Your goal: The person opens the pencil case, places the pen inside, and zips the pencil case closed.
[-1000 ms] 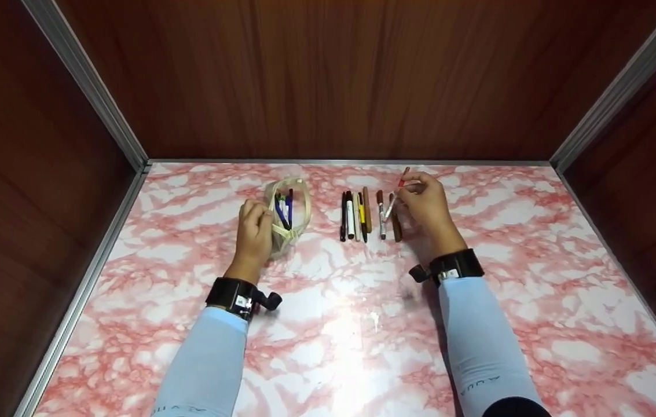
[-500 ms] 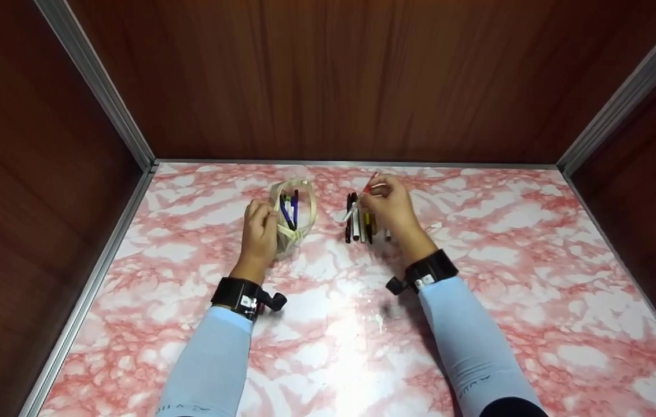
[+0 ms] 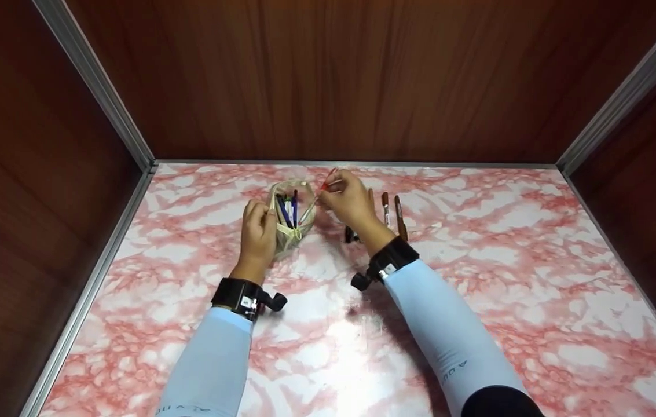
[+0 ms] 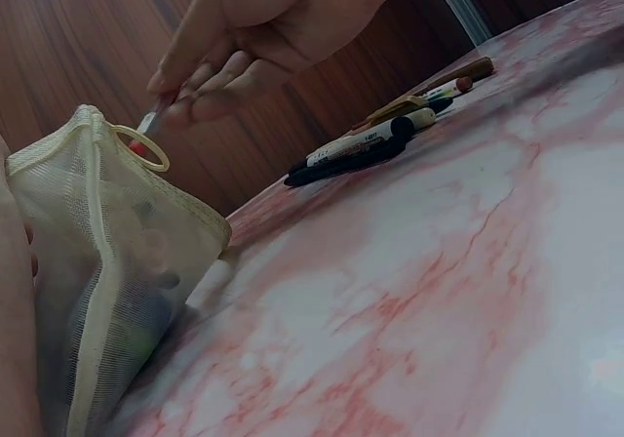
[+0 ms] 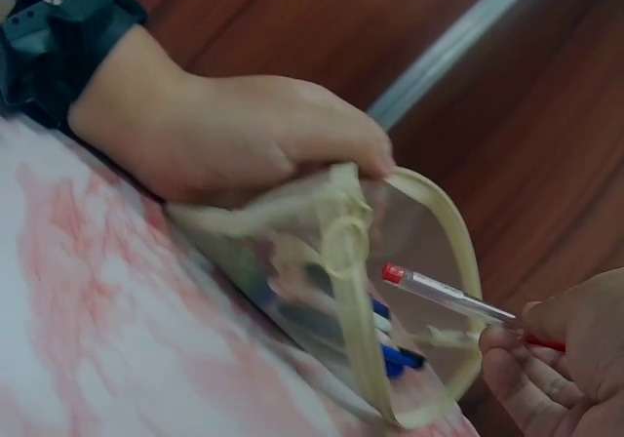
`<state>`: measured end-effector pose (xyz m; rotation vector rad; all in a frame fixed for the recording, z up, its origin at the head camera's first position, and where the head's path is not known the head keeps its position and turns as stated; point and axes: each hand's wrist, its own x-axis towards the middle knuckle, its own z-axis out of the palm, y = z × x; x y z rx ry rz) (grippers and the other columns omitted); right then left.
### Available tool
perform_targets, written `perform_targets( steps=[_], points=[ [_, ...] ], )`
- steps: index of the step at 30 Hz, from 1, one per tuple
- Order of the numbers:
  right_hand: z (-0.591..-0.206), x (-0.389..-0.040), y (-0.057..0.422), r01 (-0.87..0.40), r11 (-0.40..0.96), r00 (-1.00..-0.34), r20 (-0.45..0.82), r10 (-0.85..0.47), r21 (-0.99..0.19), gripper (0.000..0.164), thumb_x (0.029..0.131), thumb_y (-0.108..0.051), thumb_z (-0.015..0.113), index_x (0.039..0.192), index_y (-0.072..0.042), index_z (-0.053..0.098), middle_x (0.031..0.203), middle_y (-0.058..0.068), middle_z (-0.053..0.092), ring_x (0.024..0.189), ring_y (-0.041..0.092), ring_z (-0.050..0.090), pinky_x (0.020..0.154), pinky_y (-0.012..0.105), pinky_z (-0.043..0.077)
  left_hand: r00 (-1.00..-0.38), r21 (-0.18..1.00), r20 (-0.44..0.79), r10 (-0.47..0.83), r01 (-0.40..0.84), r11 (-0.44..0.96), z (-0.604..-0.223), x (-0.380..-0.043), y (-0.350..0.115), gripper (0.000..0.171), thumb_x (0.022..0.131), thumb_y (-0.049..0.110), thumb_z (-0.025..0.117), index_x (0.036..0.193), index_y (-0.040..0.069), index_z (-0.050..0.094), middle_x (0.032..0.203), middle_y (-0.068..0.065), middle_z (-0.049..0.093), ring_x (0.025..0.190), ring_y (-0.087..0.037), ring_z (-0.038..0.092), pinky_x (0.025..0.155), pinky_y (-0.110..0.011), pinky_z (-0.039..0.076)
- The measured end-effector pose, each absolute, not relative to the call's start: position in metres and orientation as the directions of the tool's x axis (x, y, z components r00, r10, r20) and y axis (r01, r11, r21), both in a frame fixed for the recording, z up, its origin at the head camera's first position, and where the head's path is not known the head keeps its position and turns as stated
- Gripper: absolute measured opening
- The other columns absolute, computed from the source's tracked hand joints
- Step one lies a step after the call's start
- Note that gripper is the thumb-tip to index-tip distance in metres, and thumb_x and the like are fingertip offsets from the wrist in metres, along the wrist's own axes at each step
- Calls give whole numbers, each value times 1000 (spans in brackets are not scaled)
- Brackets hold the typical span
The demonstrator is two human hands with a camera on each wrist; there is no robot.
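- Red pen: it tilts at the mouth of the bag, left of the loose pens.
- The right hand pinches it toward its far end.
- The left hand grips the bag on its left side.
- The low tip could snag the bag if it swings right.
- The soft bag could flop if the left hand lets go.
- The pens inside could block the way if they lean across.

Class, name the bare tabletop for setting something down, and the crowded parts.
Free: tabletop right of the rightmost brown pen, to the right wall; also between the left hand and the left rail. Crowded: around the mesh pouch, red-tipped pen and right hand, and along the pens.
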<state>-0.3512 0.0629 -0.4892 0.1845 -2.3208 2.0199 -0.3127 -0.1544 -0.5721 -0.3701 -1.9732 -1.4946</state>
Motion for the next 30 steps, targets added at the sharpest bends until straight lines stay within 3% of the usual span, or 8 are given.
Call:
perform_targets(
  steps=[5, 9, 14, 17, 26, 28, 30],
  points=[
    [-491, -345, 45, -121, 193, -988, 98, -122, -974, 19, 96, 8, 80, 108, 1, 66, 95, 12, 76, 75, 17, 76, 87, 58, 70, -779, 782, 606, -159, 548, 298, -571, -312, -153, 17, 106, 1, 60, 90, -5, 56, 104, -17, 53, 99, -20, 51, 91, -27, 44],
    [-492, -340, 34, -126, 269, -971, 64, -229, -955, 21, 96, 6, 79, 115, 4, 71, 99, 18, 81, 78, 18, 78, 84, 50, 72, -784, 797, 591, -187, 533, 285, -572, -312, -152, 16, 106, 0, 60, 92, -6, 58, 107, -20, 54, 103, -23, 54, 93, -25, 46],
    [-492, -335, 28, -173, 345, -927, 33, -375, -922, 35, 100, 3, 76, 134, 8, 74, 131, 26, 80, 105, 29, 84, 85, 33, 70, -784, 804, 582, -216, 513, 302, -573, -310, -149, 14, 105, -3, 58, 92, -8, 56, 108, -23, 54, 104, -28, 54, 92, -25, 47],
    [-491, -334, 30, -189, 359, -910, 25, -415, -914, 37, 103, 1, 73, 140, 8, 74, 139, 27, 77, 118, 37, 82, 86, 30, 69, -781, 800, 585, -219, 512, 312, -571, -309, -148, 14, 105, -4, 57, 92, -8, 56, 109, -24, 54, 105, -29, 55, 94, -26, 48],
    [-484, -337, 72, -166, 385, -937, 23, -349, -908, 31, 106, -5, 73, 136, 4, 75, 120, 23, 82, 107, 40, 81, 98, 55, 68, -789, 799, 586, -185, 525, 293, -571, -309, -153, 17, 107, 2, 60, 91, -4, 58, 107, -18, 53, 102, -23, 54, 93, -28, 46],
    [-485, -338, 89, -170, 408, -949, 38, -312, -897, 29, 106, -7, 73, 134, 3, 76, 116, 21, 82, 106, 42, 80, 94, 54, 69, -791, 798, 586, -175, 526, 293, -571, -309, -154, 18, 108, 4, 60, 91, -4, 58, 107, -17, 54, 103, -22, 54, 93, -28, 48],
    [-487, -341, 107, -187, 434, -961, 71, -269, -881, 24, 107, -9, 73, 128, 1, 79, 112, 21, 83, 104, 43, 80, 86, 42, 69, -789, 795, 589, -172, 529, 297, -572, -309, -155, 19, 108, 3, 59, 91, -5, 58, 108, -18, 54, 104, -22, 55, 94, -28, 48]
  ],
)
